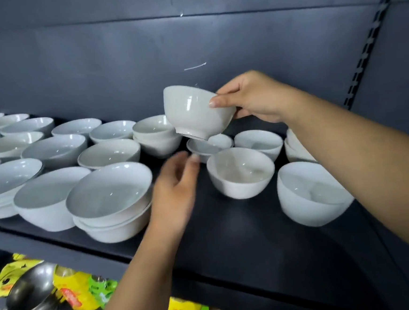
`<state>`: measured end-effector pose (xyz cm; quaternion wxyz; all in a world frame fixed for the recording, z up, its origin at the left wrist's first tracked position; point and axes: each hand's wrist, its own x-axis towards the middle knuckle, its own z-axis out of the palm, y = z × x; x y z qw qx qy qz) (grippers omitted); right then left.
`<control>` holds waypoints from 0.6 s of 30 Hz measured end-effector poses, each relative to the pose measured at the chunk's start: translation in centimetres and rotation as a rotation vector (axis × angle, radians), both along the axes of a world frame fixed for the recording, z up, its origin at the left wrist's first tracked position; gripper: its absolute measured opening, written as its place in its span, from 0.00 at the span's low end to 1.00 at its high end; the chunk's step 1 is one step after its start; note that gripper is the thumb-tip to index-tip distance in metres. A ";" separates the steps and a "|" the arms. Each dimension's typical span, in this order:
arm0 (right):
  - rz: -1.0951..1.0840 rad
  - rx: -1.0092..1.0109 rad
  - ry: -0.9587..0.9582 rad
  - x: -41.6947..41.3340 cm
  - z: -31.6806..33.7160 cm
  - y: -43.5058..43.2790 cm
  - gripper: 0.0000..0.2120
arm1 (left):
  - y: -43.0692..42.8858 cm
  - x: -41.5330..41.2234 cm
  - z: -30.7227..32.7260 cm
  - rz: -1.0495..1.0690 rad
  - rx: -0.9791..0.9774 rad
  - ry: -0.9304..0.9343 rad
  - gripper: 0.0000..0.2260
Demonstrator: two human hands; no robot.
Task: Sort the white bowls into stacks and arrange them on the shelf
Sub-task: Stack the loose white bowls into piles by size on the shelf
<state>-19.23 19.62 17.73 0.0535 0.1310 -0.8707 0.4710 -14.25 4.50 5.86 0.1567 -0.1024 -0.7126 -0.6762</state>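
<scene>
- Our right hand [250,97] has a small deep bowl [196,111] by the rim, thumb on the outer wall and the other fingers curled over the edge. The bowl's tilted and up in the air, over the middle of the shelf [229,238] towards its back edge.
- Our left hand [176,181] is blurry, fingers loosely bent, nothing in it. It's just beside a little shallow dish [202,150] sitting right under the lifted bowl; can't tell if it's touching.
- Wide shallow bowls [43,199] crowd the left end, with a two-high stack [112,203] at the front edge. Loose deep bowls sit towards the right end, the nearest deep bowl [241,171] close to the dish.
- Looks like we're mid-sort: one deep bowl picked up, not yet nested, plenty of singles left.
- Next move, we reckon: level the bowl out and lower it dead centre into a same-size one so the foot seats inside the rim without clinking. That dish probably wants shifting off with the free hand first.
</scene>
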 end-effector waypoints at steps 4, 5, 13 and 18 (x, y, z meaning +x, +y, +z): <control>-0.010 -0.061 0.042 3.6 1.7 4.0 0.05 | 2.3 -1.6 4.9 -0.053 0.027 0.135 0.15; -0.007 -0.047 0.075 4.4 1.9 5.1 0.06 | 3.3 -2.2 5.8 -0.116 -0.005 0.165 0.20; -0.291 0.304 0.231 8.6 1.9 14.1 0.08 | 13.3 -6.1 8.9 -0.667 -0.228 0.189 0.19; -0.400 0.477 0.245 7.6 -0.1 17.8 0.10 | 17.6 -8.2 8.2 -0.788 -0.407 0.145 0.19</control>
